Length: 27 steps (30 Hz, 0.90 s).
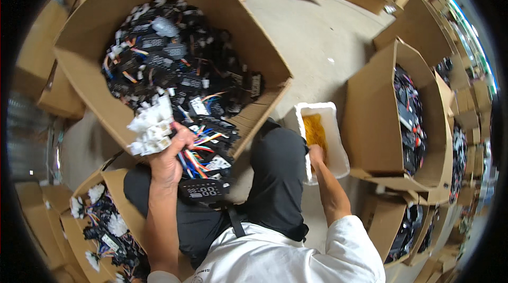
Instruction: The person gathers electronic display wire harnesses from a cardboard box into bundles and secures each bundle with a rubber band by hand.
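Note:
Wires gathered into a bundle run through my left hand (170, 157), which is closed around them. White plug connectors (153, 128) stick out past the thumb side, and black display modules (203, 190) hang from the coloured wires on the other side, over my lap. My right hand (316, 157) reaches down into a white foam box (338, 148) to the right of my knee. It touches a heap of thin yellow strands (314, 128), possibly rubber bands; its fingertips are hidden, so their grip does not show.
A big open carton (254, 23) full of black wired modules (164, 60) stands in front of me. At lower left a smaller carton (124, 193) holds bundled modules with white plugs. Another carton (370, 119) of modules stands at right, with more boxes behind it.

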Each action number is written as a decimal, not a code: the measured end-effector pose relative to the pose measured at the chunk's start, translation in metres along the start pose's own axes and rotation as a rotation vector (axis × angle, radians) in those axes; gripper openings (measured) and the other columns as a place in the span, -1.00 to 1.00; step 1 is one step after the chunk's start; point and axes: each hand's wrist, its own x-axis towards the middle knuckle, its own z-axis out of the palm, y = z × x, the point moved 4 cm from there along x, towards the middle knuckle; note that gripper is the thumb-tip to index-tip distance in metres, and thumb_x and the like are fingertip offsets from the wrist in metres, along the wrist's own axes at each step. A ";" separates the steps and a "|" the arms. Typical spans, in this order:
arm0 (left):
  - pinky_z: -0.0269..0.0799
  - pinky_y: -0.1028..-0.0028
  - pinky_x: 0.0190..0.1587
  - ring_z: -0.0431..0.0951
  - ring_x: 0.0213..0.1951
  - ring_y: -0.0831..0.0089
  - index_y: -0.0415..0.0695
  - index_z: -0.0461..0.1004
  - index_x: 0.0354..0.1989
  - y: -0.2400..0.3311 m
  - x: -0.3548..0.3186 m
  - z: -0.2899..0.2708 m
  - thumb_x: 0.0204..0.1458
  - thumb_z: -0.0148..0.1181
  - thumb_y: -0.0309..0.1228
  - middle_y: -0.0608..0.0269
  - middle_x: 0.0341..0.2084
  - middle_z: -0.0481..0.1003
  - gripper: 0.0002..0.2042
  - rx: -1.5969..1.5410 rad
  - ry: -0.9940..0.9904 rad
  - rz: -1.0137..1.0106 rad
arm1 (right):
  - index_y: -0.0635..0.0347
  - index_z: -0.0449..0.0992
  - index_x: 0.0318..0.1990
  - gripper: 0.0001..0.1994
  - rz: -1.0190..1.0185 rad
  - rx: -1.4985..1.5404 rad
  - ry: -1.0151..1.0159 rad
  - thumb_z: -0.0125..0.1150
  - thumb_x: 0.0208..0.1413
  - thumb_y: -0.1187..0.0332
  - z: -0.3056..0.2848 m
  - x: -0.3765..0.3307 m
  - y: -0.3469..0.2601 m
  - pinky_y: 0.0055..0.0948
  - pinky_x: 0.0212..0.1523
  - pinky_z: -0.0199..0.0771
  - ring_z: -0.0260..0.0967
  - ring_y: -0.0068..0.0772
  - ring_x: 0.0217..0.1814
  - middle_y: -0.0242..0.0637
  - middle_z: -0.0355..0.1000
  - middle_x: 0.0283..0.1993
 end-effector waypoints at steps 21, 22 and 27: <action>0.50 0.48 -0.36 0.54 -0.43 0.53 -0.23 0.53 -0.28 0.005 -0.002 0.003 0.06 0.32 -0.61 0.28 -0.46 0.54 -0.90 -0.038 0.009 -0.037 | 0.38 0.62 -0.28 -0.74 -0.320 0.318 0.336 0.21 0.22 0.29 -0.151 -0.031 -0.092 -0.50 -0.43 0.36 0.34 -0.62 -0.47 -0.44 0.47 -0.49; 0.50 0.50 -0.35 0.54 -0.42 0.53 -0.24 0.54 -0.28 0.007 -0.003 -0.002 0.08 0.31 -0.57 0.23 -0.43 0.56 -0.92 -0.016 -0.025 -0.014 | 0.38 0.62 -0.27 -0.76 -0.386 0.431 0.314 0.20 0.23 0.32 -0.174 -0.050 -0.141 -0.55 -0.44 0.32 0.31 -0.66 -0.48 -0.44 0.46 -0.50; 0.52 0.52 -0.28 0.52 -0.42 0.57 -0.24 0.50 -0.10 0.005 -0.001 0.016 0.05 0.33 -0.46 -0.02 0.00 0.54 -0.74 -0.093 -0.196 -0.009 | 0.36 0.62 -0.25 -0.86 -0.776 0.627 -0.024 0.27 0.20 0.43 -0.241 -0.155 -0.323 -0.61 -0.32 0.34 0.32 -0.71 -0.37 -0.44 0.48 -0.41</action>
